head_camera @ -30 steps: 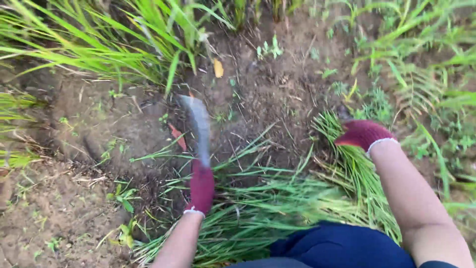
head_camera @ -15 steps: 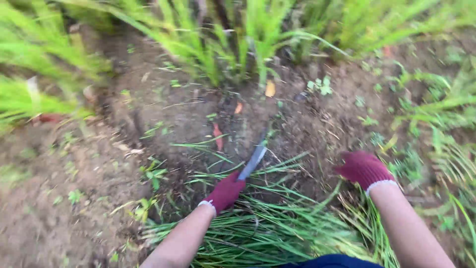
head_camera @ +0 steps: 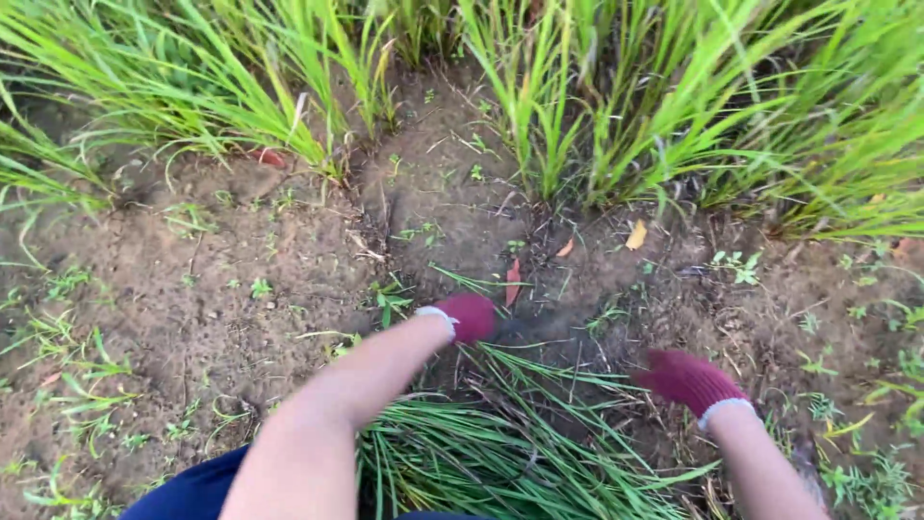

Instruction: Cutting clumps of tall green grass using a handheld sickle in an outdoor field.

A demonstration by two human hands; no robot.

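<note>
Two gloved hands working over cut grass at the foot of a standing row.

The left hand is reaching forward, clenched, over bare soil; whether it is gripping anything I cannot tell (its far side is hidden and blurred). The right hand is lying loosely curled, grasping nothing visible, on the cut grass spreading between and below both hands. Beyond them the standing grass clumps are waiting uncut, so I judge much is left.

Both hands in dark red knit gloves w/ white cuff trim, left hand & right hand. Forearms bare, navy blue clothing lower down.
</note>
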